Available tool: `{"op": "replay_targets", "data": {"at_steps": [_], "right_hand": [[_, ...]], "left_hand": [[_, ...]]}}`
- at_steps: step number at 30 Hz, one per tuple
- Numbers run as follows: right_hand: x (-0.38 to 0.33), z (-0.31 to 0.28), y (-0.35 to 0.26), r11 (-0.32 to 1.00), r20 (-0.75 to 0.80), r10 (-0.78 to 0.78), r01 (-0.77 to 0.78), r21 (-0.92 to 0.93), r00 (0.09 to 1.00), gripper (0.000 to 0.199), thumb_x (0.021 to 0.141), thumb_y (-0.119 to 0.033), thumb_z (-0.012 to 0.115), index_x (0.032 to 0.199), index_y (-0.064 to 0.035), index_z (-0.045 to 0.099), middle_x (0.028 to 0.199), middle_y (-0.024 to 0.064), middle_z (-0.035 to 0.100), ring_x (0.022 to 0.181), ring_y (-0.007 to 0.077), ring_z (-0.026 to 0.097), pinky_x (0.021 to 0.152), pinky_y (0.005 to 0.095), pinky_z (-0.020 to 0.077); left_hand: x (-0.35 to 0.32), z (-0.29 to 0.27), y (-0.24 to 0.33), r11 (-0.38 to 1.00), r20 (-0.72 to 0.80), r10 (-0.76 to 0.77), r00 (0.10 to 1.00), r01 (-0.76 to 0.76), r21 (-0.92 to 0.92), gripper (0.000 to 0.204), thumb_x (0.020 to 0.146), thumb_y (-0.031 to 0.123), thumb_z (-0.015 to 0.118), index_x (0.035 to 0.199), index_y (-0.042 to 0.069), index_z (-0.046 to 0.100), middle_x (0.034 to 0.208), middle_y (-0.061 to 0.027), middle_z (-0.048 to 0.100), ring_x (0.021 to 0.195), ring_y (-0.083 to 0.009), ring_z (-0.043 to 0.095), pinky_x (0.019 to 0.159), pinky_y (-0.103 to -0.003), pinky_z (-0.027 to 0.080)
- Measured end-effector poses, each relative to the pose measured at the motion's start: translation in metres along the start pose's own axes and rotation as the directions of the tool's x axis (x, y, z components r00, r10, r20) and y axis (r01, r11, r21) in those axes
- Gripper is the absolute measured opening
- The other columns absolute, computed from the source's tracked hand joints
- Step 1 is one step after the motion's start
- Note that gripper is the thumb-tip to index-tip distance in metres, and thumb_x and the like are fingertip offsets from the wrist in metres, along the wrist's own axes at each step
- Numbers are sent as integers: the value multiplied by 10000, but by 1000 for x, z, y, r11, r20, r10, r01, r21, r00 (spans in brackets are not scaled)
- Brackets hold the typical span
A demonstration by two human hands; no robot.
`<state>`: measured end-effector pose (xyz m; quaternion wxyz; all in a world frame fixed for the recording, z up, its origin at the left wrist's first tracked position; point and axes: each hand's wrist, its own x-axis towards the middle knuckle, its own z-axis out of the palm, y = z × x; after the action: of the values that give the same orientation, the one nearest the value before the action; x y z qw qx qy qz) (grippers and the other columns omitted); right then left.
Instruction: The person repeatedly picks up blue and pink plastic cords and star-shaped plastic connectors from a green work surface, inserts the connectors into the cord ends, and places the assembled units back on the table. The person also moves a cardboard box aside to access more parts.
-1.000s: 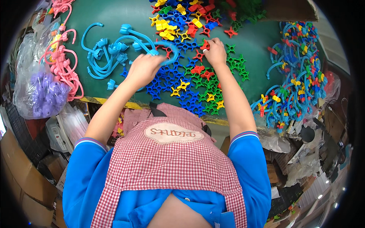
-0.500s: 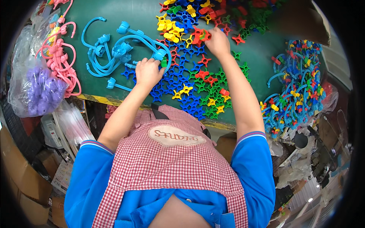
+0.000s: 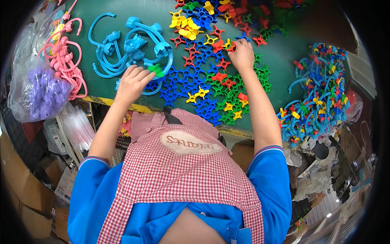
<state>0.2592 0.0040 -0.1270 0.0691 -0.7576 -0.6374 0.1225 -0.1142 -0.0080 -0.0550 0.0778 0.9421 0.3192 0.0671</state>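
Note:
My left hand [image 3: 134, 84] is closed in a pinch on a green plastic connector [image 3: 156, 70], held at the edge of the light-blue cord bundle [image 3: 133, 43], whose tubes carry flower-shaped cups. My right hand [image 3: 243, 56] is farther right, fingers closed around a red connector [image 3: 232, 46] that shows by the thumb. A blue connector [image 3: 243, 37] peeks out at its fingertips; whether it is also gripped cannot be made out. Between the hands spread blue connectors [image 3: 183, 83], with a green pile [image 3: 231, 95] beside them and yellow ones [image 3: 187, 28] beyond.
Pink cords [image 3: 63, 55] and a clear bag with purple pieces [image 3: 46, 91] lie at the left of the green table [image 3: 280, 77]. A heap of assembled multicoloured strands [image 3: 317, 97] covers the right edge. A brown cardboard flap [image 3: 345, 28] juts in at the far right.
My left hand has moved left and toward me with the green connector. My right hand has shifted slightly right and nearer. The cord bundle's right-hand loop has changed shape.

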Motion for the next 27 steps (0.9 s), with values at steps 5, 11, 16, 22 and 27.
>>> {"op": "replay_targets", "data": {"at_steps": [5,11,16,22,27], "right_hand": [[-11,12,0,999,-116,43,-44,-10,992,324,638,-205,734,930,-76,675,1010,62,617,935,302,556,826,378,471],[-62,-21,6,898,-103,207,-146,416,973,299,652,-184,770,888,-39,659,933,92,629,838,269,606,759,359,488],[-118,-9,32,632,58,480,-391,669,875,265,698,-151,783,870,-4,644,878,59,627,774,160,605,722,291,477],[-109,-24,-23,824,-21,46,-26,566,999,285,685,-199,744,887,-25,643,901,111,626,816,284,619,738,363,496],[-91,-3,-45,951,165,107,-150,272,981,210,697,-195,681,848,-57,636,935,138,622,866,335,595,750,434,485]], "left_hand": [[-15,9,4,909,46,-414,909,410,76,391,668,99,611,1057,76,574,983,-74,585,968,-266,554,898,-382,420],[15,59,39,809,64,-588,806,588,25,356,697,282,717,956,67,600,912,-85,573,844,-272,556,736,-365,469],[41,28,24,667,311,-685,659,739,-98,228,819,263,592,882,44,585,834,-177,635,808,-365,612,683,-477,486],[45,-72,10,512,6,-726,687,547,-663,241,902,240,573,1022,48,656,644,-17,591,564,-71,519,508,-226,398],[48,-54,33,-105,212,-741,637,202,-974,257,942,165,499,1118,0,586,665,29,454,557,-39,343,514,-182,288]]}}
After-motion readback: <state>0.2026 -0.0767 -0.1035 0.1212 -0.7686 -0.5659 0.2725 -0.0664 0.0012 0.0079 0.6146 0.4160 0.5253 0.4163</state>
